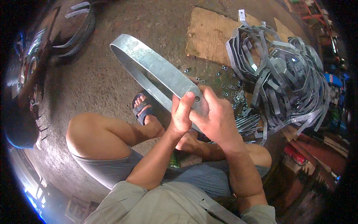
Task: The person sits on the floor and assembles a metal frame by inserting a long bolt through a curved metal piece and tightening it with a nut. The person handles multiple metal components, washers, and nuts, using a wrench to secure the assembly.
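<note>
A wide galvanized metal band [149,56], bent into a long loop, is held up in front of me and slants away to the upper left. My left hand [181,115] grips its near end, the thumb pressed on the flat face beside a bolt hole. Around the same end, on the right, my right hand [220,115] is closed, its fingers reaching behind the metal. Whether a bolt sits between the fingers is hidden.
To the right lies a heap of bent metal straps [279,82], partly over a cardboard sheet [209,35]. Nuts and washers [236,91] are scattered on the concrete floor [93,74] near a bundle of long bolts [248,123]. More curved bands [80,37] rest at the far left.
</note>
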{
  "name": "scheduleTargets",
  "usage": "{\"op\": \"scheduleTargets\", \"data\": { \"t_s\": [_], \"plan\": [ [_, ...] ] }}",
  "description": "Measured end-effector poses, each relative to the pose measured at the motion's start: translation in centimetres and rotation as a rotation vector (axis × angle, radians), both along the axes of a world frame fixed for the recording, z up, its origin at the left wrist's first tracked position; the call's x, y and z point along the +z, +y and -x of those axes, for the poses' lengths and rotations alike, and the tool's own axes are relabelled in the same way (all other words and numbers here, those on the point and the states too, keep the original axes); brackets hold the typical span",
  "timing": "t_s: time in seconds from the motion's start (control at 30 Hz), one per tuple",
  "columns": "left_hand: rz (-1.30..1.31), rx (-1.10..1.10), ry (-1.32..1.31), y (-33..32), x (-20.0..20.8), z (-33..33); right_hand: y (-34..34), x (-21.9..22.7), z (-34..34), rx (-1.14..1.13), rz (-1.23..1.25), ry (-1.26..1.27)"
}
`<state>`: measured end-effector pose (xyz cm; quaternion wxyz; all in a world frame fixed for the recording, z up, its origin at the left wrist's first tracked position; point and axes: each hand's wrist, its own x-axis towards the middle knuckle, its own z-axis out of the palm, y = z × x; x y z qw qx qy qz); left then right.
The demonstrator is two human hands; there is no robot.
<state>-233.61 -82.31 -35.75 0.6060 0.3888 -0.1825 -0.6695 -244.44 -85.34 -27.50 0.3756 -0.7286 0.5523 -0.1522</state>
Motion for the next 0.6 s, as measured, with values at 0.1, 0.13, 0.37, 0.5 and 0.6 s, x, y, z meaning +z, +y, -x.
{"op": "scheduleTargets", "data": {
  "t_s": [0.1,0.13,0.37,0.5,0.6],
  "plan": [
    [0.015,0.040,-0.007,-0.1,-0.1,0.2,0.0,-0.1,0.4,0.016,-0.034,0.034],
    [0.005,0.063,-0.004,0.2,-0.1,0.5,0.0,-0.1,0.5,0.022,-0.053,0.046],
    [-0.030,0.123,-0.036,-0.6,0.7,1.1,-1.9,2.1,2.1,-0.147,-0.049,-0.158],
    [-0.007,0.142,-0.076,-0.5,0.8,0.9,-0.6,0.1,0.5,-0.070,-0.021,0.023],
    [-0.001,0.168,-0.086,-0.4,0.3,1.1,-0.4,-0.1,0.2,-0.109,-0.038,-0.088]
  ]
}}
